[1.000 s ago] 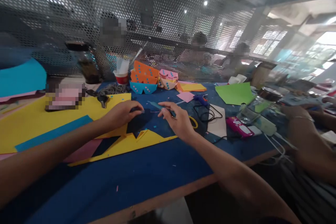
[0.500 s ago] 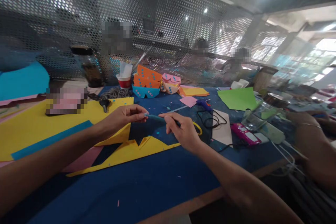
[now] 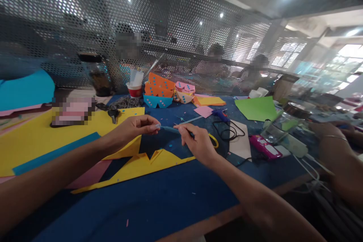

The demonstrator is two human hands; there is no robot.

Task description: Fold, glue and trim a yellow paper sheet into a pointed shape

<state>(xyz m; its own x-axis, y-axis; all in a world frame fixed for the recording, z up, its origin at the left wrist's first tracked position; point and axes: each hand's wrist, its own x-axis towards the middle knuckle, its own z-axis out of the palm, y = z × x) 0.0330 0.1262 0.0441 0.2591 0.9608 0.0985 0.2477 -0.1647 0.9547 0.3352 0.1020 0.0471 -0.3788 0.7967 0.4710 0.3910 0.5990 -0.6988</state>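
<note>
My left hand is closed in a pinch on a small pale tip. From it a thin blue strip-like thing runs across to my right hand. The fingers of my right hand are closed, with the forefinger stretched along the blue thing. A dark rod-like end shows under that forefinger; its kind is hidden by the hand. Below both hands lies a folded yellow paper cutout with a notch in its upper edge. A yellow scissor-like loop sits just right of my right hand.
Folded orange paper pieces with blue dots stand near the perforated screen. A blue glue gun, pink device, glass jar and green sheet lie right. Another person's arm reaches in at the right.
Both hands keep the same hold and have barely moved. The whole view has shifted slightly, with the table a little lower in the picture.
</note>
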